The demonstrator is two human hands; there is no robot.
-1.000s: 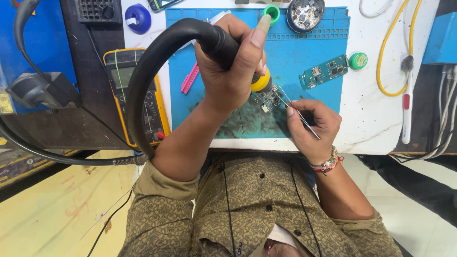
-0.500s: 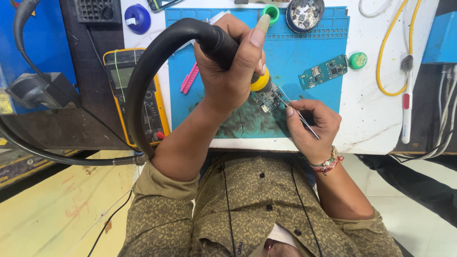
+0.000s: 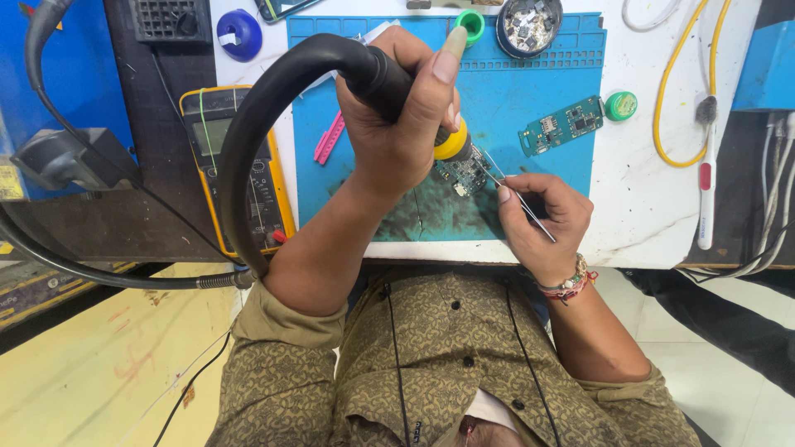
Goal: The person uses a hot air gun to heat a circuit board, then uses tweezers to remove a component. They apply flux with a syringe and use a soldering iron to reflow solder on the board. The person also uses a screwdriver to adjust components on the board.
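A blue work mat [image 3: 530,91] covers the white bench. The left hand [image 3: 397,124] grips a black hot-air wand [image 3: 364,70], nozzle aimed down-right at a small circuit board [image 3: 462,175]. Just right, the right hand [image 3: 542,219] pinches tweezers [image 3: 517,199], tips angled up-left, touching it.

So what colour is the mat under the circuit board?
Blue, with dark scorched patches; the mat shows best in the head view.

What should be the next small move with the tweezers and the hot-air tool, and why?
Probably nudge the part gently with the tweezers, keeping the nozzle where it is. The left hand holds the hot-air handle with its yellow collar just above the small circuit board on the blue mat, and the right hand has the tweezer tips at the board's edge.
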